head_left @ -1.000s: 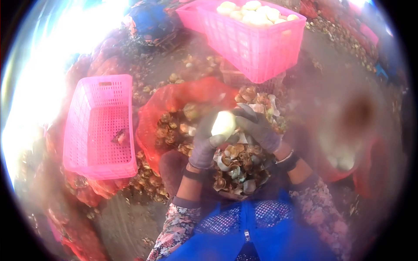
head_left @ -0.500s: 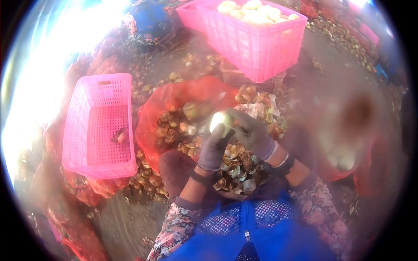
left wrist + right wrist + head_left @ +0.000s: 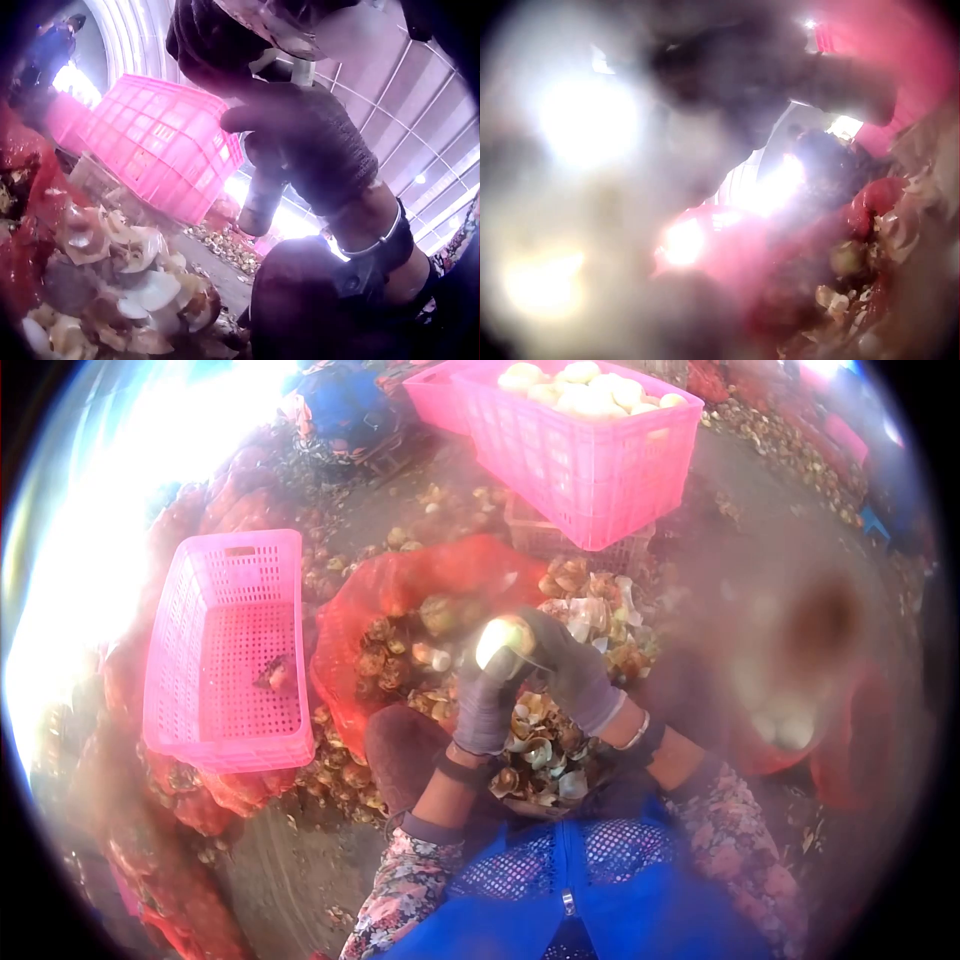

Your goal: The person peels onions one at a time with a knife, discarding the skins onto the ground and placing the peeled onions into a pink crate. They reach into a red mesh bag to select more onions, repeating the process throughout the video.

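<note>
Pale onion (image 3: 503, 637), beyond the near peelings (image 3: 540, 742), gripped by the left hand (image 3: 485, 705); the right hand (image 3: 578, 675), just right, grips a cylindrical handle (image 3: 262, 207). Likely firm, fairly light, slick where bare; best cupped around its girth.

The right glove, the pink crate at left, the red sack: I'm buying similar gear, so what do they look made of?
Right glove: probably knitted fabric, matte, judging by its fine textured surface. Pink crate: likely moulded plastic, smooth-looking, its walls regularly perforated. Red sack: perhaps plastic mesh netting, thin and slack; haze leaves the fibre open.
</note>
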A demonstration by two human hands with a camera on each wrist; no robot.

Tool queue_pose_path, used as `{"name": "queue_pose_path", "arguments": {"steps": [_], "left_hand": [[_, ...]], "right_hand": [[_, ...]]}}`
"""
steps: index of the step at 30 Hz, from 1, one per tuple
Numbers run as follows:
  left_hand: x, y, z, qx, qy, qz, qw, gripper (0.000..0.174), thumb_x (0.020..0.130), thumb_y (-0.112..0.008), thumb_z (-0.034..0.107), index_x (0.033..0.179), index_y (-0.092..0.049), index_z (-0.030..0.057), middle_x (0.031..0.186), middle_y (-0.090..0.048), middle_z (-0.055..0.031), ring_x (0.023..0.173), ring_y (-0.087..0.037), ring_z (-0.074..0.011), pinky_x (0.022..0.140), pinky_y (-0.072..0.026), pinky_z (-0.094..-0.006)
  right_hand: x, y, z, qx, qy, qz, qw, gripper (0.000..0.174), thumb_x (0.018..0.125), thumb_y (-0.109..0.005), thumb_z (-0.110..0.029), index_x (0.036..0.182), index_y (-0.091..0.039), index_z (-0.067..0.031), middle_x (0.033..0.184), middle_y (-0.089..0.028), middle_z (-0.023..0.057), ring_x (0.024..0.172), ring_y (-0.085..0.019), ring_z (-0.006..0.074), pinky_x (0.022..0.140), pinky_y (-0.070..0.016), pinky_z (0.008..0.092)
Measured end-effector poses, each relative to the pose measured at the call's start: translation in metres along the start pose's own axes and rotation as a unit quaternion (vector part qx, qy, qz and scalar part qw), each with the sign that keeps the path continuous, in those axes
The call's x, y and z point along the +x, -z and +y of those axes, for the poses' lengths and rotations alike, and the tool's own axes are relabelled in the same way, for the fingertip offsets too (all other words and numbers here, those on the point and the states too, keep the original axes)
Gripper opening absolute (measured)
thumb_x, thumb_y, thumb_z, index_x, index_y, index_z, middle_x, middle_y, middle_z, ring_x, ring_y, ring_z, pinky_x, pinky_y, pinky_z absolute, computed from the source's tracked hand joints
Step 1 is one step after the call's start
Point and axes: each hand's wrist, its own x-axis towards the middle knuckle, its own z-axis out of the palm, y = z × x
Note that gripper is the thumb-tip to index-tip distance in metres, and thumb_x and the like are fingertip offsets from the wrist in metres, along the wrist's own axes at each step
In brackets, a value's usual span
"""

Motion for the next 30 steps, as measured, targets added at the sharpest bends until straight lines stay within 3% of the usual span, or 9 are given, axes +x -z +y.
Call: {"name": "queue_pose_path", "arguments": {"steps": [6,10,13,19,21,23,25,28,30], "left_hand": [[-0.002,0.007,-0.008,0.256,-0.094,-0.022,0.962,0.064,0.081,-0.078,0.030,0.132,-0.051,0.0027,0.121,-0.060,-0.0086,0.107,-0.060,-0.0181,0.095,-0.0502,-0.0340],[0.000,-0.002,0.002,0.113,-0.012,-0.057,0.992,0.067,0.078,-0.081,0.030,0.132,-0.052,0.0022,0.119,-0.061,-0.0084,0.107,-0.060,-0.0181,0.096,-0.0490,-0.0333],[0.001,-0.005,0.017,0.083,-0.017,-0.032,0.996,0.067,0.079,-0.080,0.029,0.132,-0.051,0.0001,0.119,-0.061,-0.0088,0.109,-0.060,-0.0189,0.098,-0.0480,-0.0336],[0.000,-0.004,0.010,0.127,-0.057,0.006,0.990,0.061,0.080,-0.079,0.022,0.131,-0.052,0.0006,0.119,-0.062,-0.0077,0.108,-0.060,-0.0169,0.098,-0.0479,-0.0324],[-0.001,-0.001,0.001,0.181,-0.096,0.027,0.978,0.058,0.080,-0.078,0.017,0.129,-0.053,0.0011,0.117,-0.062,-0.0068,0.106,-0.059,-0.0154,0.097,-0.0480,-0.0316],[0.003,0.010,-0.006,0.290,-0.132,0.032,0.947,0.055,0.080,-0.078,0.013,0.128,-0.054,0.0019,0.115,-0.062,-0.0058,0.105,-0.059,-0.0142,0.095,-0.0483,-0.0310],[0.005,0.016,-0.011,0.352,-0.157,0.032,0.922,0.054,0.079,-0.078,0.011,0.127,-0.055,0.0025,0.113,-0.061,-0.0050,0.103,-0.058,-0.0136,0.093,-0.0486,-0.0305],[0.008,0.017,-0.015,0.392,-0.201,0.017,0.898,0.053,0.078,-0.077,0.010,0.126,-0.056,0.0029,0.112,-0.061,-0.0042,0.100,-0.058,-0.0137,0.092,-0.0491,-0.0301],[0.010,0.017,-0.018,0.437,-0.257,0.001,0.862,0.051,0.078,-0.077,0.010,0.125,-0.057,0.0029,0.111,-0.062,-0.0041,0.099,-0.059,-0.0140,0.092,-0.0492,-0.0299]], "right_hand": [[0.005,-0.001,0.014,0.015,-0.016,-0.037,0.999,0.043,0.085,-0.066,-0.008,0.127,-0.055,-0.0101,0.111,-0.067,0.0106,0.096,-0.068,0.0249,0.083,-0.0546,0.0316],[0.011,0.015,0.011,-0.041,0.019,-0.013,0.999,0.040,0.090,-0.059,-0.005,0.129,-0.055,-0.0055,0.100,-0.068,0.0032,0.079,-0.066,0.0155,0.070,-0.0551,0.0287],[0.012,0.026,0.003,0.234,-0.247,-0.077,0.937,0.047,0.092,-0.048,-0.001,0.139,-0.049,-0.0061,0.094,-0.068,0.0068,0.065,-0.065,0.0121,0.055,-0.0532,0.0271],[-0.004,-0.001,0.006,0.021,-0.007,0.013,1.000,0.039,0.095,-0.050,-0.001,0.133,-0.052,-0.0021,0.101,-0.067,0.0069,0.083,-0.066,0.0153,0.075,-0.0564,0.0282],[-0.002,-0.017,0.014,0.157,-0.016,0.025,0.987,0.036,0.096,-0.052,-0.002,0.132,-0.053,-0.0003,0.103,-0.067,0.0065,0.089,-0.066,0.0161,0.081,-0.0553,0.0300],[-0.002,-0.025,0.028,0.373,-0.110,0.028,0.921,0.035,0.097,-0.052,-0.004,0.131,-0.052,0.0010,0.104,-0.068,0.0060,0.092,-0.066,0.0164,0.084,-0.0548,0.0308],[-0.003,-0.030,0.038,0.632,-0.273,0.020,0.725,0.034,0.098,-0.052,-0.006,0.131,-0.052,0.0019,0.103,-0.068,0.0054,0.092,-0.066,0.0163,0.084,-0.0549,0.0306],[-0.001,-0.019,0.028,0.214,-0.089,-0.056,0.971,0.035,0.099,-0.050,-0.010,0.133,-0.052,-0.0004,0.100,-0.067,0.0046,0.090,-0.066,0.0160,0.081,-0.0553,0.0292],[0.000,-0.018,0.042,-0.168,0.071,-0.075,0.980,0.036,0.099,-0.050,-0.011,0.134,-0.052,-0.0020,0.097,-0.067,0.0040,0.088,-0.065,0.0150,0.079,-0.0553,0.0276]]}}
